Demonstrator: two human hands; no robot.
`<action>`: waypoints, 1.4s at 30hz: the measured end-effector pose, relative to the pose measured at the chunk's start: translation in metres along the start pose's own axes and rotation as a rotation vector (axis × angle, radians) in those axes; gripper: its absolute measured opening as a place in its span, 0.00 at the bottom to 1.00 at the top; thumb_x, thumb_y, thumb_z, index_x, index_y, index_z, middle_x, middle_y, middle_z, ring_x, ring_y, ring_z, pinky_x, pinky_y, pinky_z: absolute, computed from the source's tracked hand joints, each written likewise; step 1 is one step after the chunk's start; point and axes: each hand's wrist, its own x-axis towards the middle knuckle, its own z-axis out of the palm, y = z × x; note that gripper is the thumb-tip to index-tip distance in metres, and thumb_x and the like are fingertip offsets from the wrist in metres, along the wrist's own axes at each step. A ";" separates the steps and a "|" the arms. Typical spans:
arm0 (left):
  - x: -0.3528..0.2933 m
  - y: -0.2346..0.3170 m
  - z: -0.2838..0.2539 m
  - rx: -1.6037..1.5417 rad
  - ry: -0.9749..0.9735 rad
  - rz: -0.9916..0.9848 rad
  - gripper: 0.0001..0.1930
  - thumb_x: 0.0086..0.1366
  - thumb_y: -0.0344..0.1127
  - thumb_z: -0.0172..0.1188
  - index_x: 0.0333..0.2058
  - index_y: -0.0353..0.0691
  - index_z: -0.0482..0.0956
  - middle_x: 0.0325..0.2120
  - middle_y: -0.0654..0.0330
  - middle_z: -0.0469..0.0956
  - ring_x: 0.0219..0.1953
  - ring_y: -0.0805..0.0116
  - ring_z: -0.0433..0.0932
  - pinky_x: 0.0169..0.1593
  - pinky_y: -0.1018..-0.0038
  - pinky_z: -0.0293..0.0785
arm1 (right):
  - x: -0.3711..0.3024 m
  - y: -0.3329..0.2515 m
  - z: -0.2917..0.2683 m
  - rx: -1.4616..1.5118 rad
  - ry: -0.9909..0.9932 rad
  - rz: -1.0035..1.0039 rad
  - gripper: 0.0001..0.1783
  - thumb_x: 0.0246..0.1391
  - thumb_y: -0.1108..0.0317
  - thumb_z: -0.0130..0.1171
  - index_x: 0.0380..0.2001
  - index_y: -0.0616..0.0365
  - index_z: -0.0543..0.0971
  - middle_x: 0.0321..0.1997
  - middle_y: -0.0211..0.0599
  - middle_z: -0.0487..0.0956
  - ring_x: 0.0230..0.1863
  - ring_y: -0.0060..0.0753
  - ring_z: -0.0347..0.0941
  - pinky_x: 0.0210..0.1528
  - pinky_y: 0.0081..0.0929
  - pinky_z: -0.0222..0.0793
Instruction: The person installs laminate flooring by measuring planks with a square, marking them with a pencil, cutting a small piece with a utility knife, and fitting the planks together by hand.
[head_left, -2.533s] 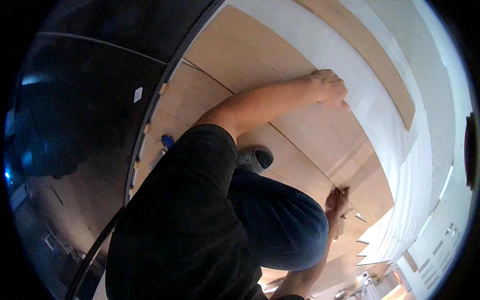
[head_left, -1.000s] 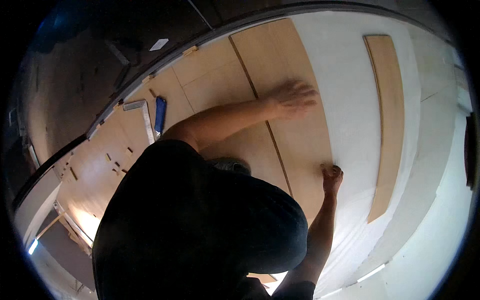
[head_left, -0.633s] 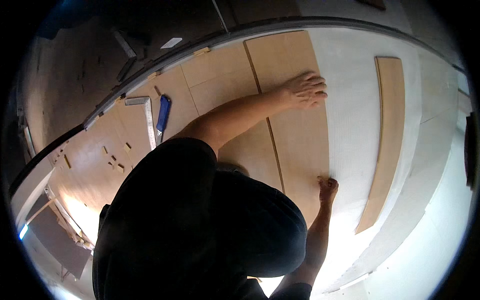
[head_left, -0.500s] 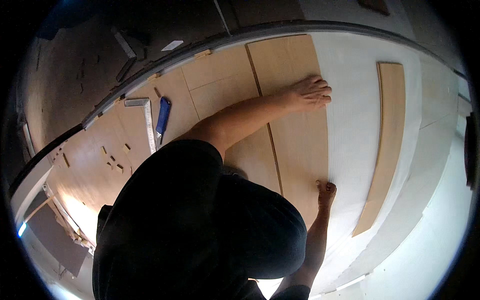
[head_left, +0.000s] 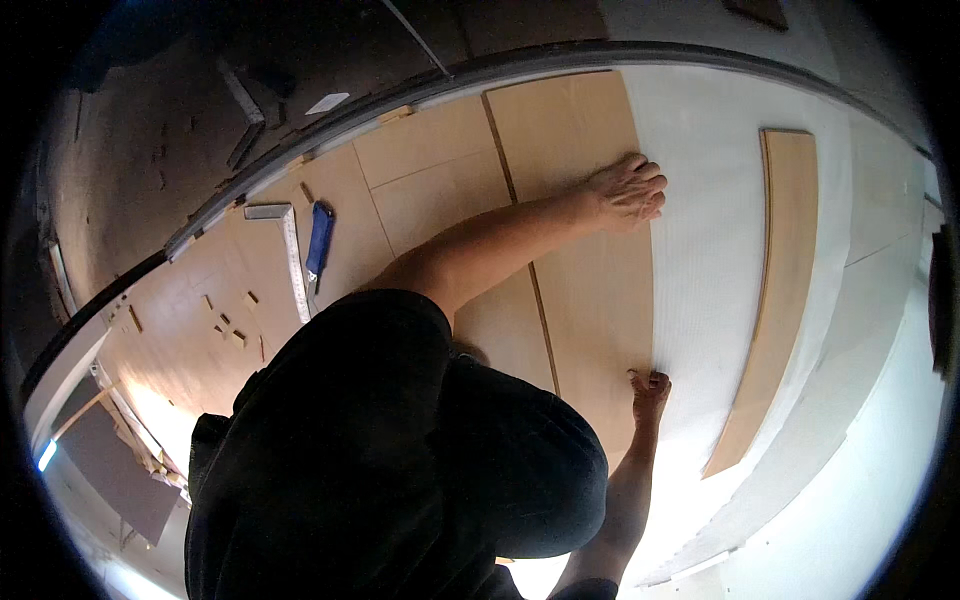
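A long light-wood floorboard (head_left: 585, 290) lies beside the laid boards, with a dark gap along its left edge. My left hand (head_left: 628, 192) is closed at the board's right edge toward the far end, its fingers bent down over the edge. Nearer to me, my right hand (head_left: 651, 392) grips the same edge, thumb on top and fingers curled. The undersides of both hands' fingers are hidden. Left of my left arm, a blue utility knife (head_left: 320, 240) and a metal try square (head_left: 292, 250) rest on the laid boards (head_left: 430, 200).
White underlay (head_left: 700, 250) spreads to the right, with a narrow cut board (head_left: 780, 270) lying on it. Small wood offcuts (head_left: 225, 320) are scattered at the left. A dark rail (head_left: 480, 65) curves along the far side, with spacer blocks (head_left: 395, 115) beside it.
My left hand's fingers have bent more tightly at the board's edge, and its knuckles have risen. The right hand stays at the near part of the edge. The view has shifted slightly.
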 end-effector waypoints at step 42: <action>-0.052 0.077 0.006 0.109 -0.166 0.284 0.28 0.71 0.42 0.53 0.68 0.43 0.63 0.72 0.50 0.53 0.73 0.43 0.48 0.73 0.44 0.44 | -0.072 -0.017 0.089 -0.062 0.390 0.287 0.36 0.68 0.49 0.40 0.73 0.55 0.54 0.79 0.56 0.47 0.79 0.56 0.40 0.79 0.50 0.31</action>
